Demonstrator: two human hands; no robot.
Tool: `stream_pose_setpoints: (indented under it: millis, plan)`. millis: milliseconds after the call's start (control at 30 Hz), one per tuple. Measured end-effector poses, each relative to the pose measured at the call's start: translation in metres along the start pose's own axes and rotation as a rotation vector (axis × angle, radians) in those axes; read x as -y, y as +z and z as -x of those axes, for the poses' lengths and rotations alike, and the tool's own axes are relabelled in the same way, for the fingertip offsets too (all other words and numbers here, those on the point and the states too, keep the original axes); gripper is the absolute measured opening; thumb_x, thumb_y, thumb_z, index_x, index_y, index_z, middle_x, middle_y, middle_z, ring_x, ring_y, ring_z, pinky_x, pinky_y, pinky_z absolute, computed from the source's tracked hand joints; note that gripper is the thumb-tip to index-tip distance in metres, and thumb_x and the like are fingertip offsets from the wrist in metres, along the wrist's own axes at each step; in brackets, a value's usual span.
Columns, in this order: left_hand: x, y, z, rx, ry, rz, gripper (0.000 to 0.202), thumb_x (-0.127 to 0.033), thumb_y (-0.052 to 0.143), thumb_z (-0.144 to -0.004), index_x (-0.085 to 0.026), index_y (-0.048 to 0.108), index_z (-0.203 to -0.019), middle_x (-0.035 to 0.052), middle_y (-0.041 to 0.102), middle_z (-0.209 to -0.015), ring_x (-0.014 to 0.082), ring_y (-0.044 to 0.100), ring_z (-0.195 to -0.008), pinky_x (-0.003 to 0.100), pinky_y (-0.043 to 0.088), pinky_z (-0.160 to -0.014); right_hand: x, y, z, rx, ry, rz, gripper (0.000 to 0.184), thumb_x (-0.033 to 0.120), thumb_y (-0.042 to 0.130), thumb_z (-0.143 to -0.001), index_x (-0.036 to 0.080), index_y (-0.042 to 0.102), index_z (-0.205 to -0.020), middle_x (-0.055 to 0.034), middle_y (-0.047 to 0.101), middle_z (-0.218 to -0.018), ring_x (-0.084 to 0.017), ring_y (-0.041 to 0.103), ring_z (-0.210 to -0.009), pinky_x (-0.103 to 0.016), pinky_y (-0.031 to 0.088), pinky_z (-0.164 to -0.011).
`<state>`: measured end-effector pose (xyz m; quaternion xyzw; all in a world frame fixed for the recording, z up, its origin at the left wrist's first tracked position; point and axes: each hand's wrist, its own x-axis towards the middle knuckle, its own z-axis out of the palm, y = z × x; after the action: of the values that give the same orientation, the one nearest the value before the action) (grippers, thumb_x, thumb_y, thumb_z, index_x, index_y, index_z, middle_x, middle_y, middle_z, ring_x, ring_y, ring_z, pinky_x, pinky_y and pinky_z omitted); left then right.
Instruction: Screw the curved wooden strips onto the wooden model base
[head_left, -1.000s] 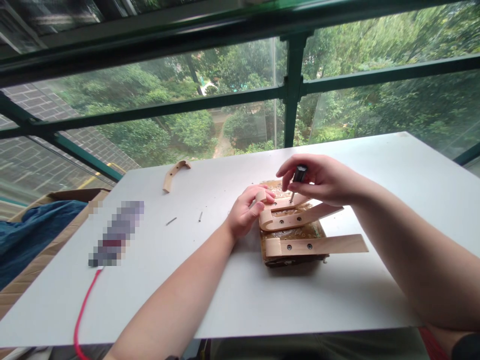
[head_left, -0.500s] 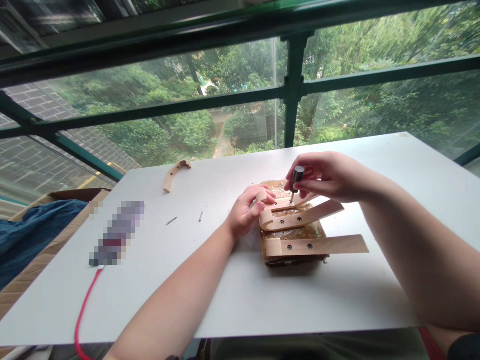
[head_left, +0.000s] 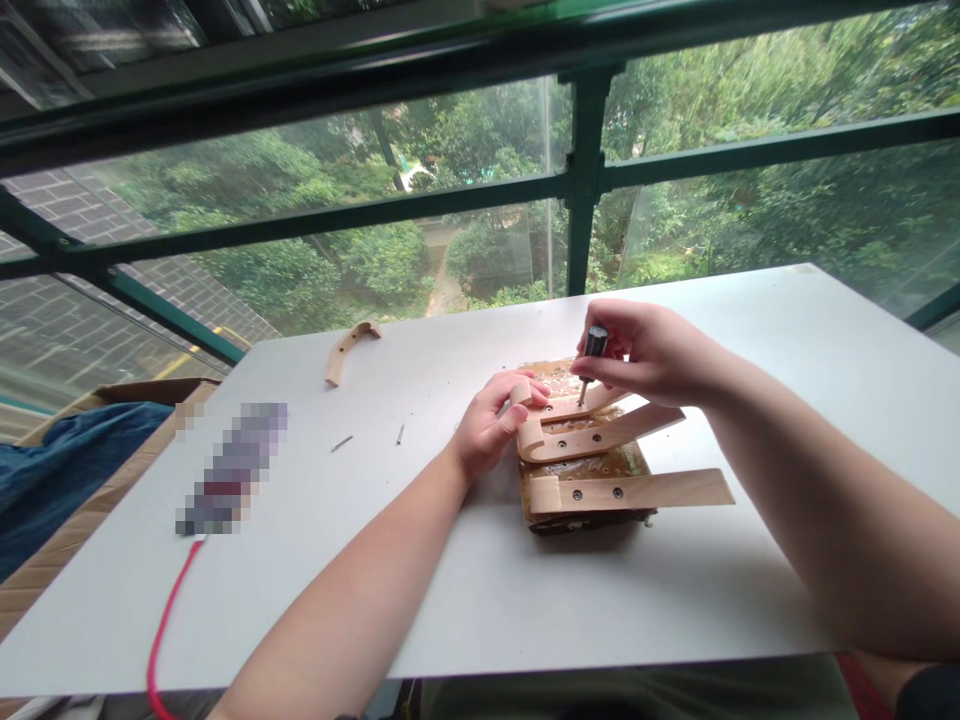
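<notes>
A small screwdriver (head_left: 595, 342) with a dark handle is gripped in my right hand (head_left: 634, 350). Its tip meets a screw in the far wooden hook (head_left: 564, 408), which lies on a brown block (head_left: 592, 467). My left hand (head_left: 491, 420) has its fingers wrapped round the curved left end of that hook. Nearer to me on the same block lie a middle wooden hook (head_left: 615, 433) and a front wooden hook (head_left: 660, 490), each with two screws in it. The underside of the far hook's grip is hidden by my left fingers.
A spare wooden hook (head_left: 341, 355) lies at the back left of the white table (head_left: 300, 590). Two loose screws (head_left: 400, 435) are left of my hand. A blurred-out device (head_left: 236, 470) has a red cable (head_left: 166, 610). Beside the table stands a cardboard box (head_left: 105, 480) holding blue cloth.
My right fingers have shifted slightly around the screwdriver handle, its tip staying at the same screw. My left hand and the hooks keep their places; the view moves a little.
</notes>
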<state>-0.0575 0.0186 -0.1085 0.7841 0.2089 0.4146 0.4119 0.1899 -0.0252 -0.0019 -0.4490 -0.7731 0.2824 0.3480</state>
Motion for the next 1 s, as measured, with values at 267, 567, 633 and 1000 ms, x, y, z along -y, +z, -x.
stream_pose_setpoints:
  millis: [267, 567, 633, 1000]
  plan:
    - [0.0, 0.0, 0.001, 0.006, -0.011, -0.012, 0.038, -0.051, 0.051, -0.095, -0.02, 0.073, -0.097, 0.0114, 0.069, -0.114, 0.0296, 0.057, -0.123, 0.054, 0.035, -0.119, 0.004, -0.002, 0.0, 0.16, -0.045, -0.295, 0.016, 0.016, 0.064, -0.087, 0.022, 0.06, -0.102, -0.0037, 0.068, -0.09, -0.018, 0.066, -0.082, -0.031, 0.057, -0.065]
    - [0.002, 0.0, 0.0, 0.001, 0.018, 0.009, 0.036, -0.048, 0.052, -0.095, -0.019, 0.073, -0.1, 0.0116, 0.069, -0.115, 0.0292, 0.057, -0.124, 0.053, 0.034, -0.119, 0.003, -0.01, 0.004, 0.208, 0.01, -0.219, 0.016, 0.029, 0.064, -0.091, 0.02, 0.066, -0.103, -0.0048, 0.075, -0.097, -0.017, 0.072, -0.082, -0.032, 0.062, -0.072]
    - [0.002, 0.0, 0.0, 0.005, 0.022, 0.014, 0.034, -0.047, 0.053, -0.096, -0.019, 0.073, -0.099, 0.0114, 0.069, -0.115, 0.0293, 0.057, -0.125, 0.052, 0.034, -0.119, 0.002, -0.008, 0.004, 0.199, 0.006, -0.201, 0.014, 0.03, 0.067, -0.089, 0.02, 0.067, -0.099, -0.0041, 0.075, -0.094, -0.017, 0.072, -0.079, -0.031, 0.062, -0.071]
    - [0.001, -0.001, 0.001, 0.008, -0.012, -0.003, 0.037, -0.049, 0.052, -0.095, -0.019, 0.073, -0.097, 0.0113, 0.07, -0.113, 0.0305, 0.057, -0.124, 0.053, 0.036, -0.117, -0.011, 0.004, -0.005, -0.016, -0.026, -0.136, 0.031, 0.025, 0.08, -0.076, 0.022, 0.049, -0.077, 0.0059, 0.049, -0.063, -0.01, 0.047, -0.055, -0.026, 0.036, -0.048]
